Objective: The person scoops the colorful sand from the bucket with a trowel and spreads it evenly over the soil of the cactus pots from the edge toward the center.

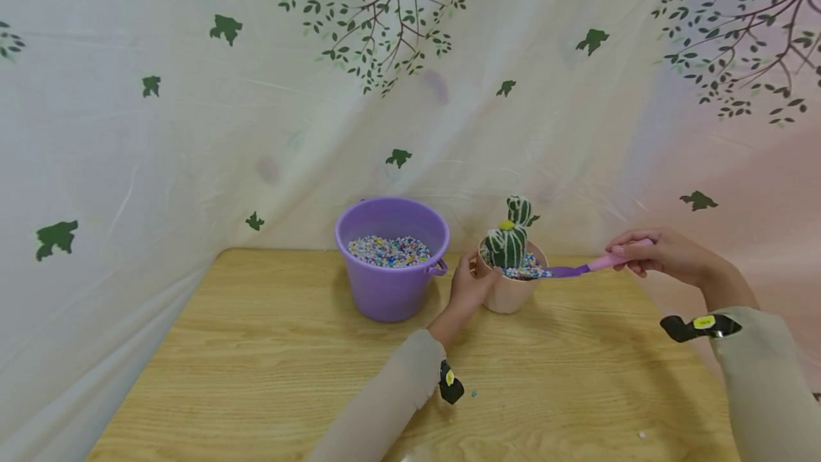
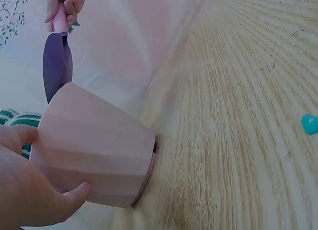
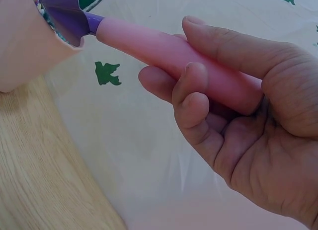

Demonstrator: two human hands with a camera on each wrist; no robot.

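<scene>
A pale pink flowerpot (image 1: 505,296) holds a knitted-looking green cactus (image 1: 509,247) with white lines and a yellow bloom, set in multicoloured beads. My left hand (image 1: 471,284) grips the pot's left side, its thumb and fingers spread round the wall, as the left wrist view also shows (image 2: 35,183). In my right hand (image 1: 663,257) is a small trowel with a pink handle (image 3: 164,53) and a purple blade (image 1: 564,271). The fingers curl round that handle. The blade's tip lies over the pot's rim among the beads, partly hidden.
To the pot's left stands a purple bucket (image 1: 393,291) partly filled with coloured beads (image 1: 389,252). A turquoise bead (image 2: 310,124) and a pale one (image 1: 642,435) lie loose on the wooden table (image 1: 269,376). A leaf-printed cloth (image 1: 308,127) hangs behind.
</scene>
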